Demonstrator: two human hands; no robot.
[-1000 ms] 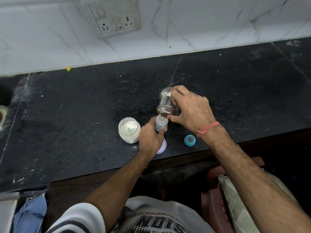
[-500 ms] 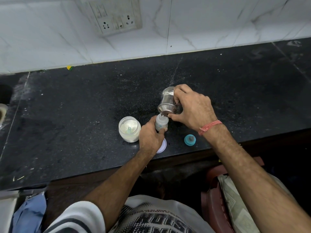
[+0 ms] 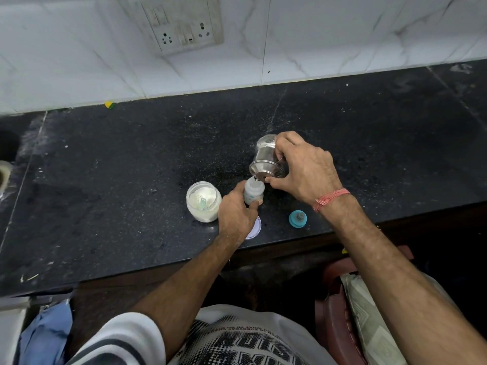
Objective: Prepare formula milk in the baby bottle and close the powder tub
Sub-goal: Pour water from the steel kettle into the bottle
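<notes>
At a black speckled stone countertop (image 3: 105, 180), we tilt a small polished steel cup (image 3: 266, 160) with our right hand (image 3: 303, 172), fingers and thumb wrapped around its wall, so that its lip meets the open mouth of the small translucent plastic baby bottle (image 3: 253, 192). Our left hand (image 3: 235, 214) curls around the bottle's lower body and holds it upright on the counter, near the front edge. Just to the left stands the round clear plastic powder tub (image 3: 203, 205), open, with white powder and a pale green scoop inside; what looks like its flat white lid (image 3: 254, 227) lies partly hidden under our left wrist. The teal screw collar with its grey teat (image 3: 298, 218) rests well to the right, close to the counter's lip. We judge the bottle light and easy to tip, its narrow mouth leaving little margin for a pour, so a hold low on the body seems the sound one; the steel cup is likely smooth and slick when wet, best taken around its waist. The teat and lid both lie close to the drop at the front, where a careless sleeve could sweep them off. Behind the cup the dark surface runs back to the white tiled wall (image 3: 342, 35) and its switch plate (image 3: 181, 22), leaving broad room to work.
</notes>
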